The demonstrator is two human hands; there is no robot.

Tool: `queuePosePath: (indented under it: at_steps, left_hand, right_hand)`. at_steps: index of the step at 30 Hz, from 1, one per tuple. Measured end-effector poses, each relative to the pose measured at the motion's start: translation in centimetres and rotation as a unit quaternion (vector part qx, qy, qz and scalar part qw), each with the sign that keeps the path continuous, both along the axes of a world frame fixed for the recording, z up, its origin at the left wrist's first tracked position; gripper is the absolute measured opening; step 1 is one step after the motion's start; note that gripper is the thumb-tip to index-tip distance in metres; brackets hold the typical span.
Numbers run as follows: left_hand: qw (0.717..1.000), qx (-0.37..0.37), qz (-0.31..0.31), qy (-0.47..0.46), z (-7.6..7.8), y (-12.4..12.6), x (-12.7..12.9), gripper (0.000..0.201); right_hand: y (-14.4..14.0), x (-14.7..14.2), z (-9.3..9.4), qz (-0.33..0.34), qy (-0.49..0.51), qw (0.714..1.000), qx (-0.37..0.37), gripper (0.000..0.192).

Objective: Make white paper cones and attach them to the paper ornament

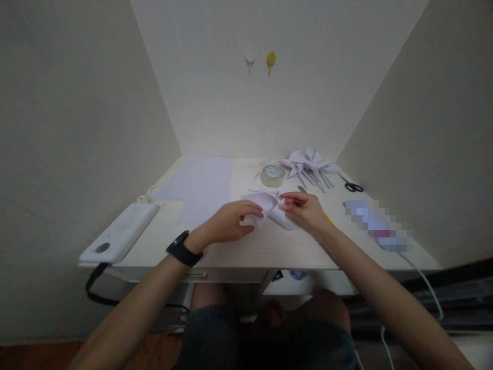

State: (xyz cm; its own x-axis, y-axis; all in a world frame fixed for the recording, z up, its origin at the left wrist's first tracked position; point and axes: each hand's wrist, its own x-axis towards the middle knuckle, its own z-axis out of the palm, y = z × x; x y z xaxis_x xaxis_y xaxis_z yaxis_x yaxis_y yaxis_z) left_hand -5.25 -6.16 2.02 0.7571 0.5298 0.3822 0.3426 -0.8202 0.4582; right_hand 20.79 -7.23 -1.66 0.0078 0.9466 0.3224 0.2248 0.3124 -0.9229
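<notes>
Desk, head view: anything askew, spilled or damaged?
Nothing visibly spilled or damaged. One oddity: the object at the right of the desk shows as coarse pixel blocks, hiding its condition. The curled paper at the right hand looks shaped, not crumpled.

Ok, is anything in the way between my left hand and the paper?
Nothing visible: your left hand is right at the left side of the paper, while your right hand pinches it. The tape roll lies beyond it, out of the way.
</notes>
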Motion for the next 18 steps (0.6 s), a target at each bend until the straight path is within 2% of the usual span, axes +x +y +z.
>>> queuePosePath:
  at_steps: [3, 6, 8, 10, 11, 12, 13, 15, 16, 18]
  left_hand:
    - [1.000, -0.026, 0.006, 0.003, -1.3, -0.6, -0.2, 0.029]
    - [0.998, -0.043, 0.049, -0.019, -1.7, -0.7, -0.1, 0.031]
    - [0.989, -0.084, 0.102, -0.070, -1.5, -0.7, 0.0, 0.027]
    - [0.952, -0.161, 0.196, -0.174, -1.3, -0.7, 0.4, 0.021]
    - [0.917, -0.218, 0.242, -0.232, -1.2, -0.8, 0.7, 0.024]
    - [0.882, -0.286, 0.257, -0.273, -1.2, -0.8, 1.0, 0.031]
    - [0.852, -0.356, 0.240, -0.300, -1.1, -0.9, 1.3, 0.037]
    - [0.807, -0.465, 0.164, -0.324, -1.1, -1.1, 1.9, 0.037]
    - [0.796, -0.491, 0.136, -0.326, -1.0, -1.1, 2.2, 0.032]
    - [0.802, -0.488, 0.134, -0.317, -0.9, -1.1, 2.6, 0.021]
  right_hand:
    - [-0.4, -0.2, 0.1, 0.010, 0.052, 0.999, 0.000, 0.040]
    - [-1.2, -0.6, 0.1, 0.007, 0.068, 0.998, -0.006, 0.042]
    - [-2.1, -1.0, 0.2, -0.010, 0.070, 0.997, -0.018, 0.045]
    - [-3.1, -1.6, 0.4, -0.039, 0.074, 0.996, -0.022, 0.048]
    - [-3.6, -2.0, 0.5, -0.054, 0.077, 0.995, -0.016, 0.049]
    - [-4.0, -2.4, 0.6, -0.069, 0.079, 0.994, -0.007, 0.050]
    - [-4.4, -2.8, 0.6, -0.084, 0.080, 0.993, 0.002, 0.050]
    - [-5.2, -3.6, 0.7, -0.104, 0.069, 0.992, 0.013, 0.051]
    - [-5.5, -3.9, 0.8, -0.108, 0.056, 0.992, 0.014, 0.051]
    - [-5.9, -4.3, 0.9, -0.098, 0.013, 0.995, 0.009, 0.050]
